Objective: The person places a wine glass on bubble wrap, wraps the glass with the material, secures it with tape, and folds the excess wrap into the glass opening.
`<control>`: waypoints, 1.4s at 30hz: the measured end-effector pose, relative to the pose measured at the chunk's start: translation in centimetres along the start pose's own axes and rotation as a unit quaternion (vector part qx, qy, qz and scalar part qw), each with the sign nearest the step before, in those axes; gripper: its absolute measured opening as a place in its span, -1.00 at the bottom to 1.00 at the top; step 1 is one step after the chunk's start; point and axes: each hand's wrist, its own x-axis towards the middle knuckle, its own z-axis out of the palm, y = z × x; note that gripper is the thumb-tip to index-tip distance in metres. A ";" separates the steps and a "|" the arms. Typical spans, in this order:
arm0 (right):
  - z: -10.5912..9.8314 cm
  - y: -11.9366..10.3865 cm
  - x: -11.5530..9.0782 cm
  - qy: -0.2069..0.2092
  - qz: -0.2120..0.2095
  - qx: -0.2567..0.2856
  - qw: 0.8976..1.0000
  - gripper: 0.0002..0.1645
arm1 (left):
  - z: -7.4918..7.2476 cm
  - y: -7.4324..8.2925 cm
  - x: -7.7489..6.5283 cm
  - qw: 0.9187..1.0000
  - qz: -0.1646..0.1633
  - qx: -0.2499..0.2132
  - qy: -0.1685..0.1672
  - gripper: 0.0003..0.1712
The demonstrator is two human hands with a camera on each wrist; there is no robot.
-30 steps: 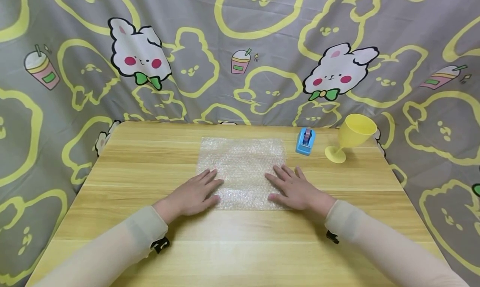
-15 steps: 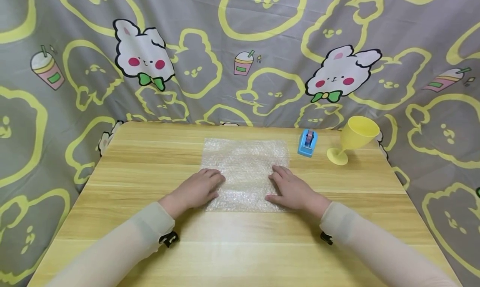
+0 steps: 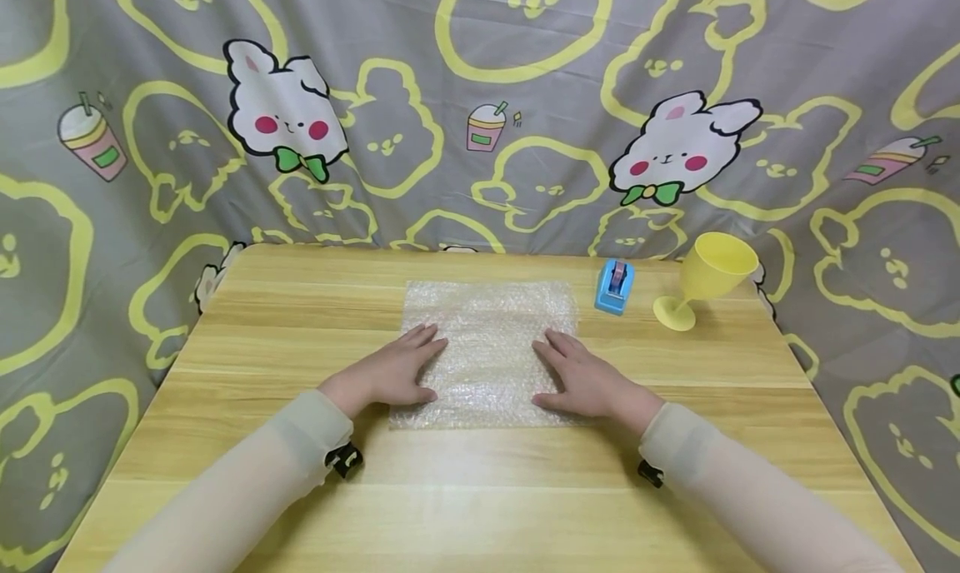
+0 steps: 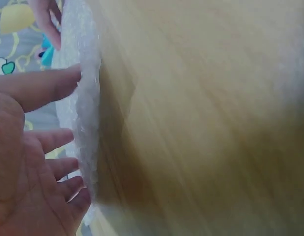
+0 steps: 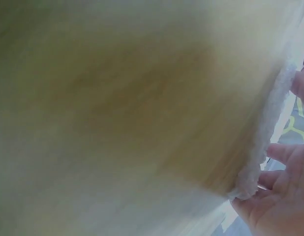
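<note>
A sheet of clear bubble wrap (image 3: 487,348) lies flat on the wooden table in the head view. My left hand (image 3: 393,369) rests on its left side with fingers extended and spread. On the right side, my right hand (image 3: 588,380) touches the sheet the same way, thumb apart from the fingers. In the left wrist view the fingertips of the left hand (image 4: 39,147) meet the wrap's surface (image 4: 88,108), seen edge-on. The right wrist view shows the right hand (image 5: 285,191) with fingertips against the wrap's edge (image 5: 267,128).
A blue tape dispenser (image 3: 614,287) stands beyond the sheet's right side. Right of it is a yellow plastic goblet (image 3: 705,277), near the table's back right corner. A grey patterned curtain (image 3: 420,123) hangs along the back and sides of the wooden table (image 3: 465,506).
The bubble wrap has shifted slightly toward the person. Both hands' fingers bent half a second ago and now lie straighter again. The dispenser and goblet stay in place.
</note>
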 end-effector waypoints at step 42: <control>0.5 0.0 -1.1 -0.016 0.005 0.008 1.000 0.23 | 0.1 -0.2 -0.4 0.998 0.013 0.029 -0.045 0.42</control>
